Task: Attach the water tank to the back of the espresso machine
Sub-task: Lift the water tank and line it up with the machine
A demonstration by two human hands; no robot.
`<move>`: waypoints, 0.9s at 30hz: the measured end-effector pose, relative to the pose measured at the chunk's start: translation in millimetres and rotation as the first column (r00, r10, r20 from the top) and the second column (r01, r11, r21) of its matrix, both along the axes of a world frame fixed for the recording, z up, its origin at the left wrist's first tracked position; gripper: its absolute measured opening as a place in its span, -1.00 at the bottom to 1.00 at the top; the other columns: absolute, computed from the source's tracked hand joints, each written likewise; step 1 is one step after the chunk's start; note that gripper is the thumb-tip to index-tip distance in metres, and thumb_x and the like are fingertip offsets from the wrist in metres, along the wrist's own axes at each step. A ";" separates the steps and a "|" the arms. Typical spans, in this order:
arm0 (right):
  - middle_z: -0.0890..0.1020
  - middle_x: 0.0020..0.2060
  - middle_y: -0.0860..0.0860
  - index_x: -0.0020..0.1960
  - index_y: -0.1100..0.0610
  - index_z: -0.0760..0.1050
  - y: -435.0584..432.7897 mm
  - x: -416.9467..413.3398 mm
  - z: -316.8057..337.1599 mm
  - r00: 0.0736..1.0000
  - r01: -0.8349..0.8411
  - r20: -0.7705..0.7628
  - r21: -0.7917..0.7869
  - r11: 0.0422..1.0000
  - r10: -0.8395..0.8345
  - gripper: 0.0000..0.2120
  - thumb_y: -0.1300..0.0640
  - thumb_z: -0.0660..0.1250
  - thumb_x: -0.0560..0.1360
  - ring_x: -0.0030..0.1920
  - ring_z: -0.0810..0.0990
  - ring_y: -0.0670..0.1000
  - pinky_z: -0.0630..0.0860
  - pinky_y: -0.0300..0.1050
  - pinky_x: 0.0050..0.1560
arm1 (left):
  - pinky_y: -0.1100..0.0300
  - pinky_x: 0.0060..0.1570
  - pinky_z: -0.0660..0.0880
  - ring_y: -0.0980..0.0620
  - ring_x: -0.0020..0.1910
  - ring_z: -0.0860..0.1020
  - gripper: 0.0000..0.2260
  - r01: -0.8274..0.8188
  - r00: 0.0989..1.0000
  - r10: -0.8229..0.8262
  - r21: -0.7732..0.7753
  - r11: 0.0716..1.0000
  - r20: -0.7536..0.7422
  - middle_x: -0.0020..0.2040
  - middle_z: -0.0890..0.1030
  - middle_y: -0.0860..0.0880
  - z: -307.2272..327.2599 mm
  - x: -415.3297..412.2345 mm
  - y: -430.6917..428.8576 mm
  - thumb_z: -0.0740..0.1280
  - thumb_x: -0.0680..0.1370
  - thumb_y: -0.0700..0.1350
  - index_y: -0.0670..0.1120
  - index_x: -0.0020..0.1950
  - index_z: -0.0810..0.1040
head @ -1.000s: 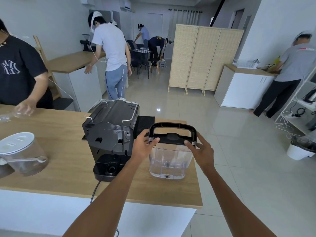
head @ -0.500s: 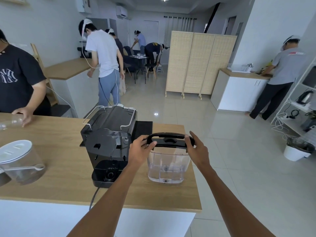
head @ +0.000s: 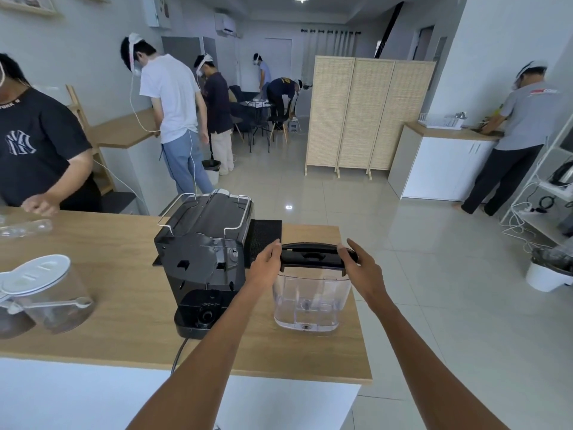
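Beside the espresso machine (head: 201,259), both hands clasp the water tank (head: 311,297).

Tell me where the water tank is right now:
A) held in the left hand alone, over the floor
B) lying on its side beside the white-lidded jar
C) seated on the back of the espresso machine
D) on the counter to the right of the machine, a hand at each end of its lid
D: the water tank stands upright on the counter right of the espresso machine, with the left hand and right hand at the ends of its black lid.
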State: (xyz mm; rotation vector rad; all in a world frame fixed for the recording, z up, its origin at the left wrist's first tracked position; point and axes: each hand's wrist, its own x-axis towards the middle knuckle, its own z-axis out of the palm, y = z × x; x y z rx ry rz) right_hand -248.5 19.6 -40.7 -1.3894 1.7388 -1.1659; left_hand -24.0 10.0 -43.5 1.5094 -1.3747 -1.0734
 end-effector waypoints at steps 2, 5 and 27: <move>0.65 0.06 -0.16 0.49 -0.18 0.35 1.7 0.4 -1.9 0.999 -0.029 0.020 0.007 1.000 0.029 -0.44 -0.30 0.23 0.53 -0.09 0.57 -0.22 0.34 -0.38 -0.05 | 0.06 0.55 0.12 -0.01 0.58 0.24 -0.55 0.031 0.997 -0.029 0.031 0.999 -0.067 0.58 0.32 0.05 -0.8 -0.2 -0.8 0.02 0.71 0.09 0.07 0.60 0.26; 0.52 0.36 -0.03 0.55 -0.15 0.25 4.0 -2.0 -8.3 0.996 -0.076 0.047 0.003 0.997 0.076 -0.40 -0.27 0.21 0.56 0.32 0.49 0.04 0.32 -0.17 0.20 | -0.01 0.59 0.07 -0.02 0.61 0.19 -0.56 0.045 0.997 -0.042 0.035 0.998 -0.070 0.62 0.25 0.03 -5.4 0.2 0.6 0.00 0.71 0.09 0.13 0.60 0.21; 0.33 0.52 -0.02 0.62 -0.13 -0.05 21.6 -5.4 -52.8 0.972 -0.227 -0.084 -0.082 0.971 0.220 -0.33 -0.08 0.21 0.62 0.47 0.38 0.10 0.35 -0.07 0.37 | 0.22 -0.33 0.26 0.12 -0.45 0.27 -0.48 0.130 0.961 -0.082 -0.173 0.976 0.263 -0.43 0.21 0.06 -46.5 15.1 16.3 0.07 0.67 0.17 0.28 0.62 0.00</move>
